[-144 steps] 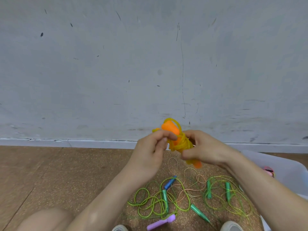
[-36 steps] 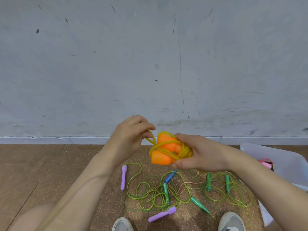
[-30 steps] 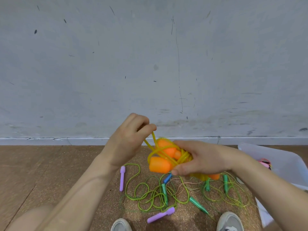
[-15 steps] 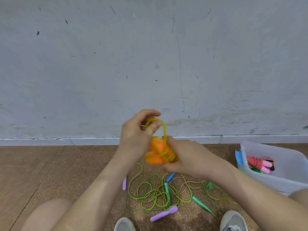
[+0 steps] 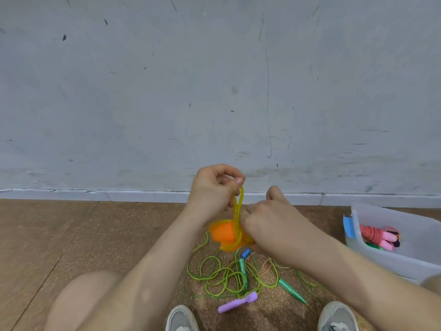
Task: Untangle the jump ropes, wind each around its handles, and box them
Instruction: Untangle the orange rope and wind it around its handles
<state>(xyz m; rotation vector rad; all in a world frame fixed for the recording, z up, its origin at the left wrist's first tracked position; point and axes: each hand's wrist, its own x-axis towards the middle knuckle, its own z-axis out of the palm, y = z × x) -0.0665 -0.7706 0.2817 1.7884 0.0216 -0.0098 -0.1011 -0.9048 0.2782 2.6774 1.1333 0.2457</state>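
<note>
- Toes of the left shoe [image 5: 181, 318] and right shoe [image 5: 337, 317] sit at the bottom edge, as they did half a second ago.
- Just beyond them lies the purple handle [image 5: 237, 305]. At twelve o'clock of it the loose green rope [image 5: 222, 275] sprawls on the cork floor [image 5: 71, 235], with a green handle [image 5: 291, 290] at four o'clock of the tangle. None of this has shifted.
- Above the tangle the right hand [image 5: 269, 225] is curled knuckles-up round the orange handles [image 5: 223, 232], which jut out at nine o'clock of it. The bundle sits lower than before, nearer the floor.
- At eleven o'clock of the right hand, the left hand [image 5: 212, 192] pinches the yellow rope [image 5: 237, 209] between thumb and forefinger, its other fingers curled in. The loop arched loosely over the fingertips half a second ago; it is now drawn into a narrow double strand running straight down to the handles.
- At three o'clock of the hands stands the box [image 5: 405, 259], holding a wound pink rope [image 5: 379, 237], in much the same place as before.
- Farthest off, the scuffed grey wall [image 5: 214, 91] meets the floor.
</note>
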